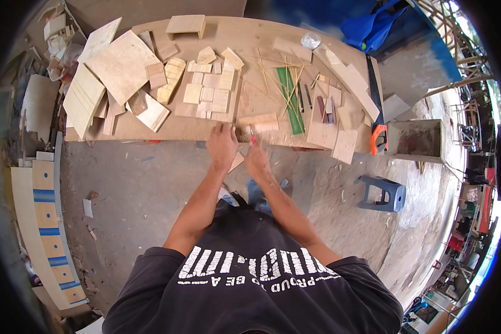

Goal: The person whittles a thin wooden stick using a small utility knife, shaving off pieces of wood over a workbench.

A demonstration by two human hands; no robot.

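At the near edge of the workbench, my right hand is closed around a small red-handled tool. Its thin tip points away from me, toward a short wooden block, and I cannot make out its exact kind. Just to the left, my left hand has its fingers bent and pressed together at the bench edge. Whatever those fingers hold is too small or hidden to name. Beyond this hand lies a flat board bearing several small wooden pieces set close together.
Thin sticks lie across a green strip right of centre. A handsaw with an orange handle rests at the bench's right end. Plywood sheets are piled at the left. A blue-grey stool stands on the floor.
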